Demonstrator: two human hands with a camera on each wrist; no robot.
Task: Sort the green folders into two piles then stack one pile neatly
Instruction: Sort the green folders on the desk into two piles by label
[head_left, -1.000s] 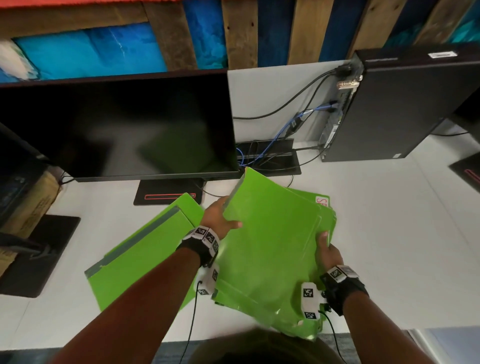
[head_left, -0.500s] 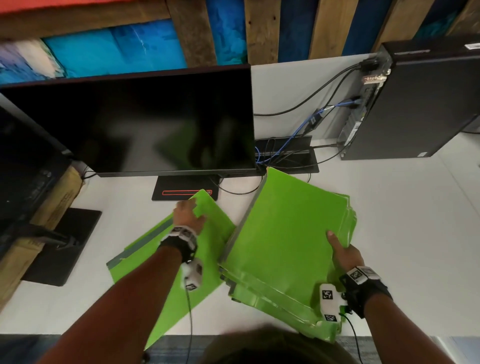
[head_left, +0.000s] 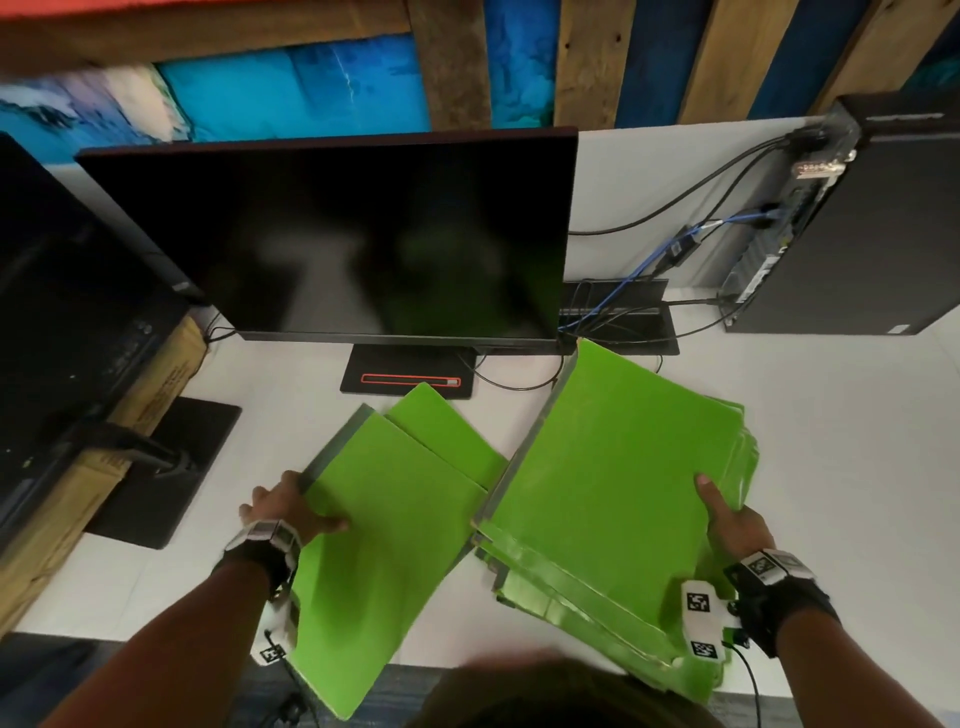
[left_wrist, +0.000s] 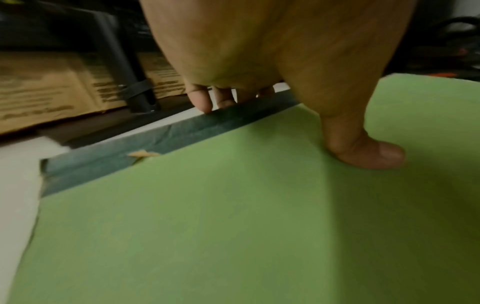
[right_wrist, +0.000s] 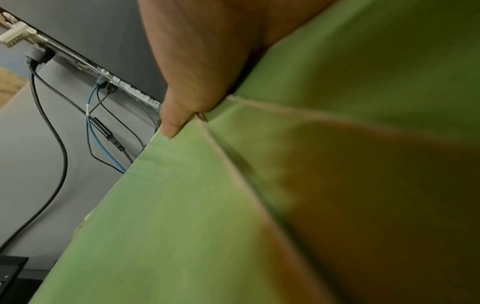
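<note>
Two lots of green folders lie on the white desk (head_left: 857, 467). The left pile (head_left: 395, 545) holds two folders, the top one skewed and hanging over the front edge. My left hand (head_left: 306, 506) grips the top folder's grey spine edge. In the left wrist view its thumb (left_wrist: 376, 152) presses on the green cover (left_wrist: 233, 226) and its fingers (left_wrist: 205, 102) curl over the spine. The thicker right stack (head_left: 613, 493) is tilted, fanned at its near end. My right hand (head_left: 727, 514) holds its right edge, thumb (right_wrist: 176, 115) on top of the stack (right_wrist: 233, 205), fingers hidden beneath.
A dark monitor (head_left: 363, 234) on a black base (head_left: 410, 374) stands just behind the folders. A black computer tower (head_left: 857, 234) with cables (head_left: 649, 260) is at the back right. At the left are a second monitor stand (head_left: 156, 457) and a cardboard box (head_left: 130, 415).
My left hand let go of the big stack, went to the left pile, and slid back along its left edge. The top left folder now lies skewed. The right hand kept its hold.
</note>
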